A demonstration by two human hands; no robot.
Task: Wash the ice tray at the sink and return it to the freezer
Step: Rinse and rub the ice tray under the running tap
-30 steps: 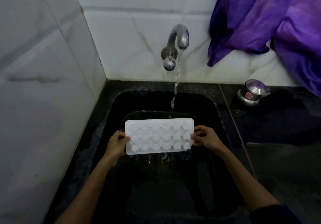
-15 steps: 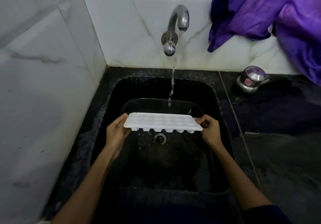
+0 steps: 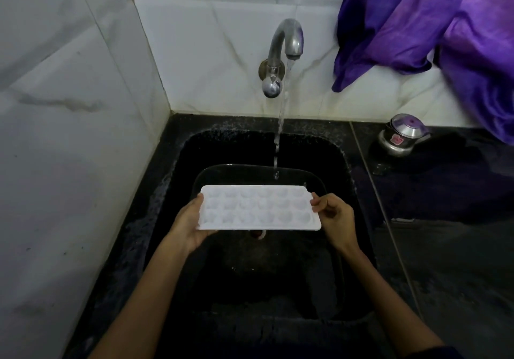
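Observation:
A white ice tray [image 3: 257, 207] with several small cups is held level over the black sink [image 3: 192, 147], cups facing up. My left hand [image 3: 187, 225] grips its left end from below, thumb on the rim. My right hand [image 3: 335, 219] pinches its right end with curled fingers. A steel tap [image 3: 286, 41] on the wall runs a thin stream of water [image 3: 281, 124] that falls just behind the tray's far edge.
White marble tiles [image 3: 69, 136] close the left side and the back. A small steel lidded pot [image 3: 400, 136] stands on the black counter [image 3: 450, 247] to the right. Purple cloth [image 3: 434, 24] hangs at the upper right. A drain [image 3: 257, 234] shows under the tray.
The tray went from tilted with its underside toward me to level with its cups up. Both hands kept hold of its ends.

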